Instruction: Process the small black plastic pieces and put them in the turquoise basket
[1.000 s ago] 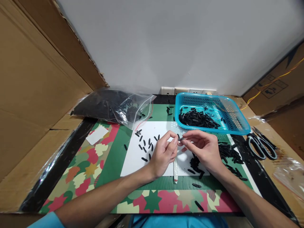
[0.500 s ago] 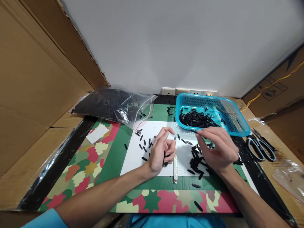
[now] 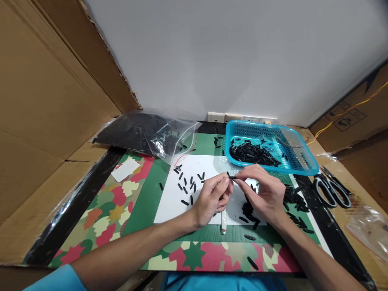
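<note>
Between both hands is a small black elongated piece (image 3: 232,177), held level above the white paper (image 3: 169,210). My left hand (image 3: 214,198) pinches its left end with thumb and forefinger, the other fingers curled in; what lies in that palm is hidden. The thumb and fingertips of my right hand (image 3: 263,194) pinch the right end. Beneath my left hand a white-handled tool (image 3: 223,224) lies on the paper, its upper part covered. Similar black pieces (image 3: 185,184) are scattered on the paper's left, and a heap (image 3: 247,210) lies partly under my right hand.
A blue plastic basket (image 3: 303,167) holding many black pieces stands at the back right. More pieces (image 3: 295,200) lie right of my hand. A clear zip bag (image 3: 133,133) full of black material rests at the back left. Black-handled scissors (image 3: 332,190) lie at right.
My right hand has moved left with a black piece, bringing it to my left hand. My left hand has turned, and its thumb and forefinger now grip that piece's other end.
</note>
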Tool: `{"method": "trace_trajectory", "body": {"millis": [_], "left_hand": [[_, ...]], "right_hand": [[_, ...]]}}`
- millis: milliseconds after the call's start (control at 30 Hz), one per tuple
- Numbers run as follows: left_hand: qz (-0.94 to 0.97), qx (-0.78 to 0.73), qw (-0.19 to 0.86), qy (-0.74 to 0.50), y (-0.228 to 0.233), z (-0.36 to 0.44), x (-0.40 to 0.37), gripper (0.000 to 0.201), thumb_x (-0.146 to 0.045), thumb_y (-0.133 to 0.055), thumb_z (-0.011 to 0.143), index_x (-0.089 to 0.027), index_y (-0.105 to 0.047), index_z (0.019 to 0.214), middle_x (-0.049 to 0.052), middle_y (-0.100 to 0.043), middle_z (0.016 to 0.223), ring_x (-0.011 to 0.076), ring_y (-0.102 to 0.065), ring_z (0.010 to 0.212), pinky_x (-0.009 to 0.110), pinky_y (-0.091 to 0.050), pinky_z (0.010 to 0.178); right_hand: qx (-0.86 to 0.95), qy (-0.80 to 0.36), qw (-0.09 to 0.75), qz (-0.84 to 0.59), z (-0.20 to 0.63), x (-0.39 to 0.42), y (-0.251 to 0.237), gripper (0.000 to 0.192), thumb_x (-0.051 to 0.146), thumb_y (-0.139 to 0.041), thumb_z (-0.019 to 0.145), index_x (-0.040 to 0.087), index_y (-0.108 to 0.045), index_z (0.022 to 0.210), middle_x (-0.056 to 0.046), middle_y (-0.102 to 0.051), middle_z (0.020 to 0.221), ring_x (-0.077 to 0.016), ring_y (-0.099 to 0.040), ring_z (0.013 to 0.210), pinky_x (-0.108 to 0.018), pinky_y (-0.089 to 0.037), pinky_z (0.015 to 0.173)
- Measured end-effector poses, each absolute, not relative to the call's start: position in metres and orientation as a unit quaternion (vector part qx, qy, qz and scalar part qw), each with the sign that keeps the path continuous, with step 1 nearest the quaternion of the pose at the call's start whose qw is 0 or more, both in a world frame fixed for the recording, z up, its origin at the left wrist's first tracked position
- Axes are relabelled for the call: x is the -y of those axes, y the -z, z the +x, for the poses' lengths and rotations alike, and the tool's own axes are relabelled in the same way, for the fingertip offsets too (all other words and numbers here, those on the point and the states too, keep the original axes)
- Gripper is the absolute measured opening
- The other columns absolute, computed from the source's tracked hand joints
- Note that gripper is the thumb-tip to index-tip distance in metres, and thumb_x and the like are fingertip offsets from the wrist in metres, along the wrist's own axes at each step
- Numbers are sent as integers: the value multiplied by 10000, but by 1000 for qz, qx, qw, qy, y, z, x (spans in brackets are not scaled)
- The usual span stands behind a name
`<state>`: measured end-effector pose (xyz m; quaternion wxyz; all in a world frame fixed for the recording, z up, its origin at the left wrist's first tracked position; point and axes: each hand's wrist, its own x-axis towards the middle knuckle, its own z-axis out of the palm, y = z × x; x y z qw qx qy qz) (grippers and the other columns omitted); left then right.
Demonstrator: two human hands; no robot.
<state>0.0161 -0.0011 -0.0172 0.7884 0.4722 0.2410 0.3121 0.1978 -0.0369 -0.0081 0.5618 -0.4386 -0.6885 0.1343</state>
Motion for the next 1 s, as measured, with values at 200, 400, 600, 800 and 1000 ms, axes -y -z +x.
{"method": "trace_trajectory", "body": {"millis": [200, 400, 600, 800, 1000], "left_hand": [[475, -245, 782, -321, 16, 16, 2, 380, -507, -564, 1043, -192, -510, 837, -108, -327, 535, 40, -211, 432, 132, -198, 400], [477, -258, 772, -333, 16, 16, 3, 404, -521, -578, 1035, -198, -475, 816, -106, -317, 560, 34, -214, 440, 137, -178, 404], [478, -268, 764, -340, 16, 17, 3, 425, -533, -597, 1023, -200, -459, 799, -101, -318, 589, 25, -219, 426, 146, -153, 395], [486, -282, 748, -352, 16, 18, 3, 435, -510, -636, 1009, -187, -469, 770, -88, -324, 636, 22, -237, 460, 157, -186, 406], [537, -310, 706, -342, 21, 16, 4, 441, -523, -611, 1019, -182, -497, 763, -76, -331, 625, 39, -259, 483, 180, -226, 426]], "right_hand": [[618, -272, 570, -468, 195, 37, 15, 66, 198, -752, 970, 247, -786, 998, -31, -759, 910, -186, -686, 832, -332, -544, 743], [563, -371, 557, -485, 192, 35, 14, 109, 317, -768, 959, 217, -810, 966, -47, -797, 922, -185, -731, 830, -285, -588, 713], [528, -412, 570, -476, 188, 35, 14, 158, 353, -773, 945, 202, -815, 931, -51, -796, 870, -170, -713, 727, -262, -584, 616], [513, -405, 577, -490, 187, 35, 9, 201, 387, -827, 894, 188, -798, 883, -40, -776, 808, -145, -665, 651, -246, -567, 585], [456, -478, 580, -477, 186, 34, 9, 272, 438, -880, 830, 180, -794, 843, -8, -719, 664, -120, -593, 501, -249, -525, 496]]}}
